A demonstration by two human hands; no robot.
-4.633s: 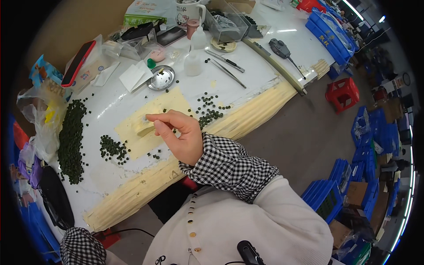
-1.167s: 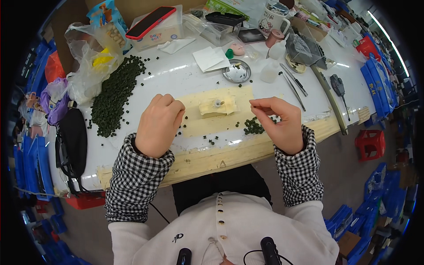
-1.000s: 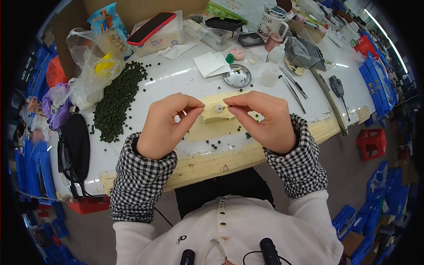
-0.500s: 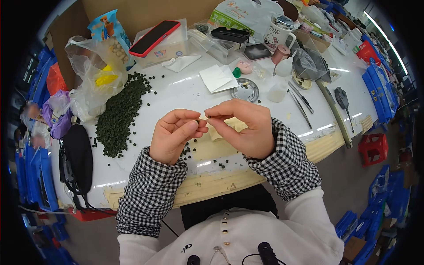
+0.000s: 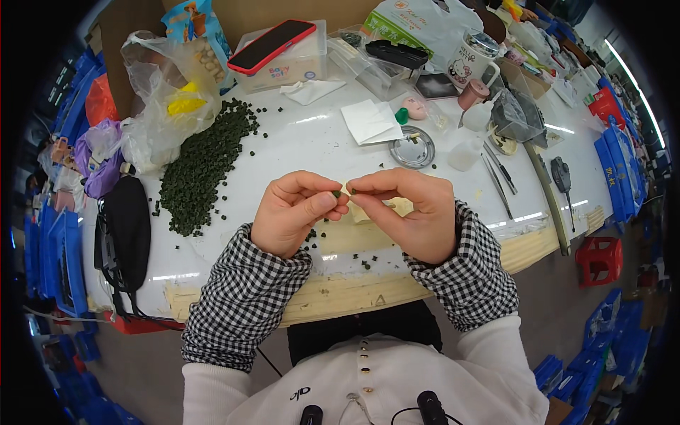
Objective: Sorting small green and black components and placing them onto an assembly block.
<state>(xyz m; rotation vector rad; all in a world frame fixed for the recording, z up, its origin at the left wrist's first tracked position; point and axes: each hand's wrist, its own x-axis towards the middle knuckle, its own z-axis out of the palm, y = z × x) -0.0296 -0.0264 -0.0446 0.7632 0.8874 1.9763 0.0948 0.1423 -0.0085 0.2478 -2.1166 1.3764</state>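
Observation:
Above the near part of the table my two hands meet fingertip to fingertip. My left hand (image 5: 290, 216) pinches a small dark green piece (image 5: 336, 193) between thumb and forefinger, its other fingers curled. Just beside it, my right hand (image 5: 425, 216) is closed in a pinch on another tiny dark green piece (image 5: 353, 191), mostly covered by the fingertips. A large heap of small dark green pieces (image 5: 202, 173) lies to the left on the white table (image 5: 283, 152). Several loose ones are scattered below my hands. A pale yellowish block (image 5: 397, 207) is partly hidden behind my right hand.
Beyond my hands are white paper napkins (image 5: 365, 122) and a round metal dish (image 5: 404, 150). Tweezers (image 5: 498, 185) and a walkie-talkie (image 5: 561, 177) lie to the right. A red-cased phone (image 5: 273, 46) rests on a plastic box at the back; plastic bags (image 5: 152, 134) stand left.
The whole view has shifted, so the table things appear further right. My hands stay together in the same pinch, and the green piece in the left fingers shows more clearly.

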